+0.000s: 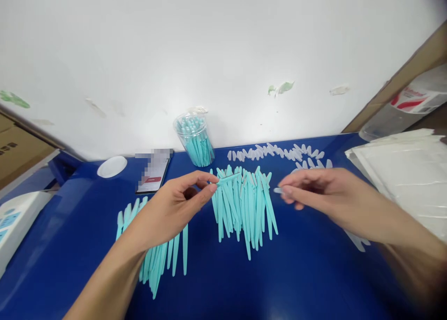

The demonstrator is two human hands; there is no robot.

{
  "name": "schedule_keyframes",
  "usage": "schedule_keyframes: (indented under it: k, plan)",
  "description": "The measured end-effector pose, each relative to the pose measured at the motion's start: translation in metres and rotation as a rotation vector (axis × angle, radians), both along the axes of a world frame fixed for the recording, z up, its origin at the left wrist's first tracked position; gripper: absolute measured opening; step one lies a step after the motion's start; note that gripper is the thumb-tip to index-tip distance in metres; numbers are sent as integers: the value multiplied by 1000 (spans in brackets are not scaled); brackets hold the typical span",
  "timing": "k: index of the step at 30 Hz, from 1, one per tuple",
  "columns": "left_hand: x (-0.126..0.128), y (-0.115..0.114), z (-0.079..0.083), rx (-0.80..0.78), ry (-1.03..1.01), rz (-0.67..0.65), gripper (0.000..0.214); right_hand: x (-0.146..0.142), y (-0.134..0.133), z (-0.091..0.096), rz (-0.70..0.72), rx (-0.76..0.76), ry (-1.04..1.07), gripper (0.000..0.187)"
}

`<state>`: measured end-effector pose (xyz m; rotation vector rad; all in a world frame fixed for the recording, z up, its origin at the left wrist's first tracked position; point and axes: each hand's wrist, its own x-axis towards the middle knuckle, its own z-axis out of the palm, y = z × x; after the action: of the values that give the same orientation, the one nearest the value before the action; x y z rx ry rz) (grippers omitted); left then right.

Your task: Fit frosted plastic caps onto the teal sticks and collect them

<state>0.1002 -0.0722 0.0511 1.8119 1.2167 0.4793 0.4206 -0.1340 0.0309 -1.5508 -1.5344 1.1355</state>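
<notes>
My left hand [174, 203] pinches one thin teal plastic stick [228, 177] by its end, holding it level above a heap of the same teal sticks [244, 203] in the middle of the blue table [307, 273]. My right hand [317, 190] is closed on a small clear plastic cap [278, 190], which pokes out between thumb and fingertips toward the stick. The two hands are a short gap apart. A second heap of teal sticks [157, 259] lies under my left forearm.
A row of clear caps [275, 151] lies along the table's back by the white wall. A clear jar of teal sticks [195, 138], a white lid [112, 166] and a dark card [153, 173] stand behind. White sheets [408, 171] are stacked at right; cardboard boxes [17, 150] at left.
</notes>
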Motion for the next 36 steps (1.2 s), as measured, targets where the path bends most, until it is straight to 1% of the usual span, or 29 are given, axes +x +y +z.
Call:
schedule_keyframes:
  k: [2, 3, 5, 7, 9, 11, 16, 22, 26, 29, 32, 34, 36]
  plan:
    - [-5, 4, 4, 127, 49, -60, 30, -25, 17, -3, 45, -60, 263, 31]
    - [-8, 5, 5, 182, 54, -98, 26, -35, 24, -8, 58, -87, 356, 30]
    - [-14, 7, 3, 271, 55, -161, 22, -49, 35, -20, 84, -127, 481, 27]
    - [-19, 6, -2, 345, 71, -197, 22, -57, 39, -30, 106, -156, 542, 23]
    - [-22, 5, -8, 412, 87, -221, 24, -60, 38, -37, 118, -176, 563, 19]
    - [-24, 4, -12, 452, 82, -244, 25, -60, 34, -39, 124, -191, 564, 16]
    - [-23, 3, -19, 508, 71, -291, 27, -60, 27, -35, 148, -234, 557, 14]
    - [-9, -5, -26, 580, 82, -387, 27, -62, 22, -33, 219, -288, 519, 18]
    - [0, -9, -29, 617, 73, -398, 27, -63, 20, -35, 227, -290, 521, 19]
    - [0, -10, -28, 622, 67, -392, 26, -64, 20, -34, 223, -273, 537, 19]
    - [-8, -6, -24, 609, 79, -418, 25, -61, 20, -31, 202, -272, 546, 18]
    - [-15, -3, -19, 568, 112, -406, 24, -58, 21, -30, 179, -263, 537, 16]
    - [-21, -1, -15, 501, 158, -355, 21, -56, 21, -30, 156, -245, 525, 16]
